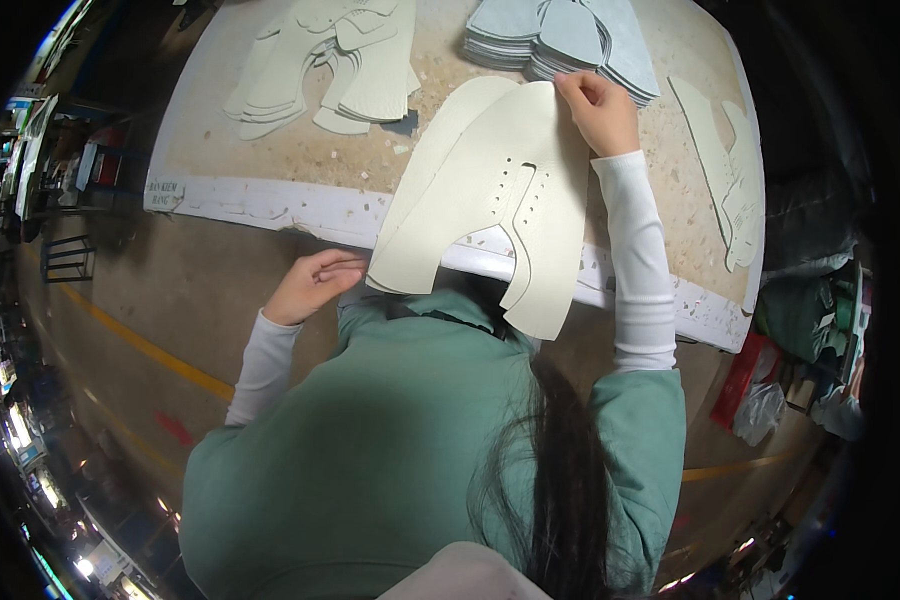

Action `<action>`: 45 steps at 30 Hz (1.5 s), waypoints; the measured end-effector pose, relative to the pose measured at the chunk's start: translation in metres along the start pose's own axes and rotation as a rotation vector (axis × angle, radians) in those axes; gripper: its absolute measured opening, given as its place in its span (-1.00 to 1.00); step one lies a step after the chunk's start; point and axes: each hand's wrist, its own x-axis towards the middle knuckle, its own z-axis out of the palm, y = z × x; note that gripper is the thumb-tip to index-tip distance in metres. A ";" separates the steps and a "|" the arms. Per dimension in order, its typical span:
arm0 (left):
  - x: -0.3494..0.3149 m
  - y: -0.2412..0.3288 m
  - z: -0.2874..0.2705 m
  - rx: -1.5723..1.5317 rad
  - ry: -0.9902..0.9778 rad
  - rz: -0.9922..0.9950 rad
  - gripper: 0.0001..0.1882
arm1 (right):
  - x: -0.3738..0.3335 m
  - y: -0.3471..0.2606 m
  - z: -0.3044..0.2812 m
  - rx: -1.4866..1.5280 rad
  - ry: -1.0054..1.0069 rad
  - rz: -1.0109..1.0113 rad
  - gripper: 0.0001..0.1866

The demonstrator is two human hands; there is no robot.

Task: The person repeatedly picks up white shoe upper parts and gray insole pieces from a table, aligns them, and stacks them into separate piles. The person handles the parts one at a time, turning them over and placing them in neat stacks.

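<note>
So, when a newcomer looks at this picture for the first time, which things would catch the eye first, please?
Probably the big cream pieces in the middle, pinched at their top right by the right hand, with the left hand near their lower left corner. Next, the blue-grey stack at the table's far side, and the cream pile at upper left.

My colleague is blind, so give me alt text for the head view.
A person's right hand pinches the upper edge of overlapping flat cream pieces with curved cutouts and punched holes; the left hand is beside their lower left corner, contact unclear. Beyond, on a tan, white-edged table, lie a bluish-grey stack of curved sheets and more cream cut shapes.
</note>
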 end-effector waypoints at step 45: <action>0.088 0.045 0.015 -0.560 -0.187 0.439 -0.43 | -0.116 -0.168 -0.060 1.129 -0.384 0.008 -0.57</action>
